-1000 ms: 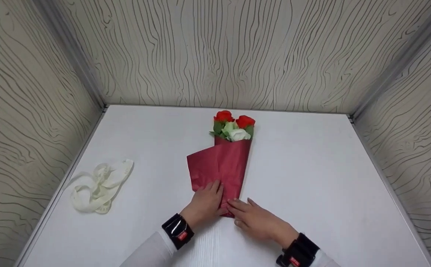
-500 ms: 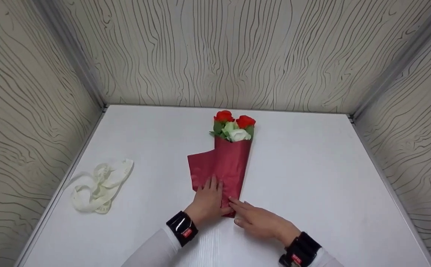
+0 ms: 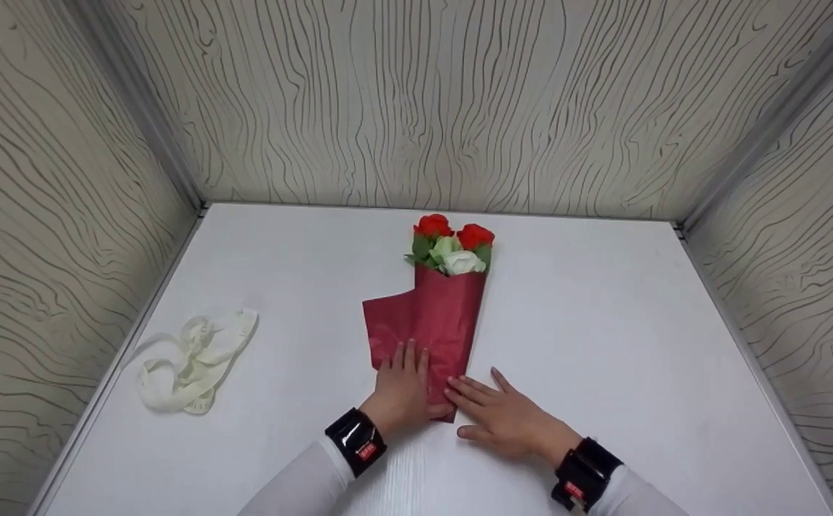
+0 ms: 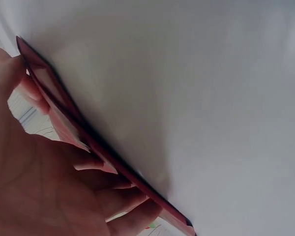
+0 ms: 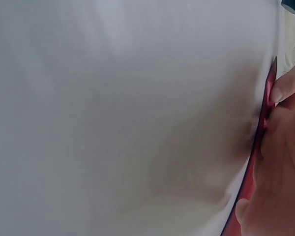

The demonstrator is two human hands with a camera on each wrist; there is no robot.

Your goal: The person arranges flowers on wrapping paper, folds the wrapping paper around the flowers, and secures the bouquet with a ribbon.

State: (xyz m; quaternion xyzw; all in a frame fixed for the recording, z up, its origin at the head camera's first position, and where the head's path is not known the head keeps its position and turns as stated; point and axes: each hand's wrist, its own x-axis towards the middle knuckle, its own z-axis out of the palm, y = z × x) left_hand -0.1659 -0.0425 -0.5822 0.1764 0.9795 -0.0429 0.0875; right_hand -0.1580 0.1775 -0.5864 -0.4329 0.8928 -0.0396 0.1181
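Observation:
A bouquet in dark red wrapping paper [image 3: 448,308] lies mid-table in the head view. Two red roses [image 3: 432,225], a white rose [image 3: 463,261] and green leaves show at its top. The paper is folded over from the right, and a flap sticks out on the left. My left hand [image 3: 403,387] presses flat on the lower paper, fingers pointing up along it and thumb across the bottom end. The straight fingertips of my right hand [image 3: 506,419] touch the lower right edge. Both wrist views show the paper's lower edge [image 4: 123,162] close under the hands. The stems are hidden.
A loose heap of cream printed ribbon [image 3: 198,365] lies at the left of the white table [image 3: 602,322]. Wood-grain patterned panels [image 3: 416,107] stand at the back and on both sides. Each wrist wears a black strap [image 3: 356,441].
The left hand has shifted slightly right, its fingers still on the paper. My right hand has moved a little to the right and spread its fingers. The bouquet stays nearly in place.

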